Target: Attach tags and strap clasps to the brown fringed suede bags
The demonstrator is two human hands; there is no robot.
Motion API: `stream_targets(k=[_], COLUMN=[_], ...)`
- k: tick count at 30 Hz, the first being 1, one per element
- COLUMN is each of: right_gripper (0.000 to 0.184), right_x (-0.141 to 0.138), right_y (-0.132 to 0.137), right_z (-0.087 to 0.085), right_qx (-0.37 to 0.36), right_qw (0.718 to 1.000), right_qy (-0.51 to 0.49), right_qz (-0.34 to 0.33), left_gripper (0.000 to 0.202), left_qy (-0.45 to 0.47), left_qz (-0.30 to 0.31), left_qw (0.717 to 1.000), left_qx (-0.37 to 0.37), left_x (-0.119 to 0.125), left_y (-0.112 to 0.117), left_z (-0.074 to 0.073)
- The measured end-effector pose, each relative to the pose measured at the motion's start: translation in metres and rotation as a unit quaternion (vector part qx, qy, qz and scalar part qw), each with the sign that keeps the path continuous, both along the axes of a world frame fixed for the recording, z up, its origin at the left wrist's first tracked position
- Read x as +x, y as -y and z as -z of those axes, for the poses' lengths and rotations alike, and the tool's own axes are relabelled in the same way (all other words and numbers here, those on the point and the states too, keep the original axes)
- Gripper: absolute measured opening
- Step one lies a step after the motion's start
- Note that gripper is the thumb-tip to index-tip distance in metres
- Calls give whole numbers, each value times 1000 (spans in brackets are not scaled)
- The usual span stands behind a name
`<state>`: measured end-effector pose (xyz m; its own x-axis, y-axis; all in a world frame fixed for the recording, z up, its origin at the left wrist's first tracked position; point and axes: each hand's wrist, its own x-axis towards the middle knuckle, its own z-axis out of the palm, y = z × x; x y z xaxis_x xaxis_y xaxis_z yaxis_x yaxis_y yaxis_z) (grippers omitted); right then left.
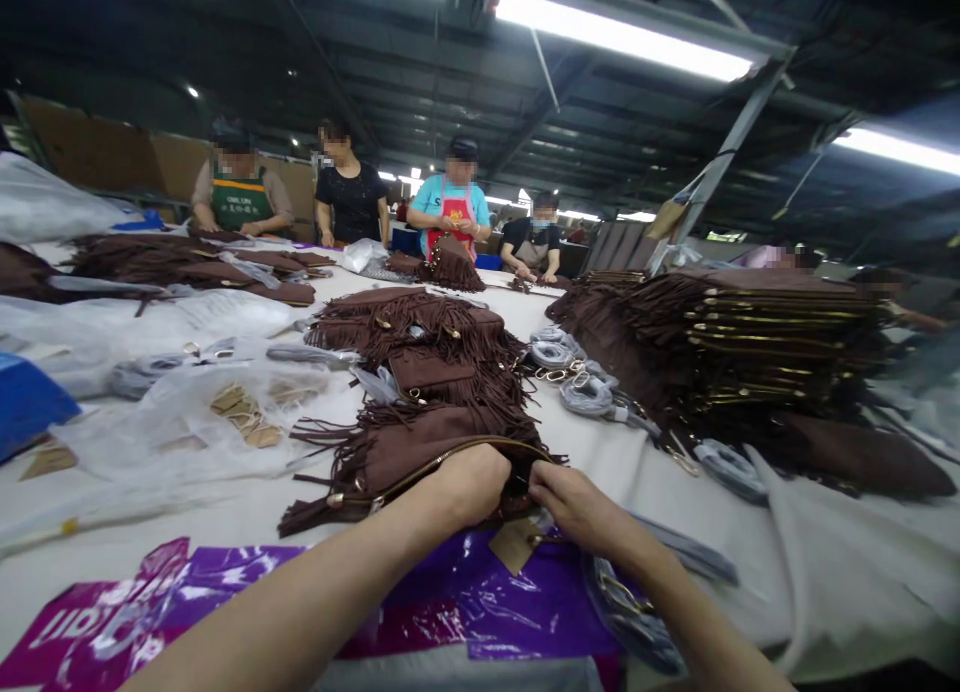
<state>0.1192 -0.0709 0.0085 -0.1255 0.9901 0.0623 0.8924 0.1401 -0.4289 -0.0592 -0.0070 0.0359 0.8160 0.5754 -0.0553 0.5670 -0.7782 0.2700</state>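
A brown fringed bag (420, 454) with a brass zip lies in front of me, its mouth partly unzipped. My left hand (480, 480) is closed at the zipped edge, with its fingertips hidden in the opening. Just across the gap, my right hand (562, 494) pinches the bag's right end. Below the hands, a brown card tag (514, 546) rests over shiny purple plastic packaging (525, 597). More brown fringed bags (442, 324) are piled directly behind, one with a small flat pouch (431, 374) on top.
Wrapped grey straps with metal clips (589, 392) lie to the right, beside a tall stack of brown bags (780, 342). Clear plastic bags (187, 422), card tags (246, 415) and a blue box (30, 404) are on the left. Several co-workers (454, 212) stand across the table.
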Motion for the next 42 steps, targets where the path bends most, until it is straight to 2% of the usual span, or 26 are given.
stream_targets(k=[3,13,19,29,36,39,42], right_gripper=[16,17,14,16,16,16,20], right_x=[4,4,3,0,-1,-2,-4], right_y=[-2,14,9,-4,-1,5,7], right_z=[-1,10,5,8,14,16,12], right_qx=[2,47,24,26,52,73,77], right_qw=[1000,998,999,1000,998,996,991], right_qy=[1,18,21,-2,25,45,100], right_qz=[-14,-44,-34,-4,-3,-10,-48], left_gripper=[31,46,55,47,58,60,55], left_qy=[4,21,43,123,181,189,182], left_qz=[5,-64,-64,-114,-36,-31,-52], left_qw=[1000,996,992,981,971,966,967], left_qx=[-17,-59,-95,-95,-153,-174,-170], left_x=[4,7,14,13,14,14,15], left_y=[-3,-17,-32,-30,-39,-39,-37], left_z=[3,17,21,35,45,45,48])
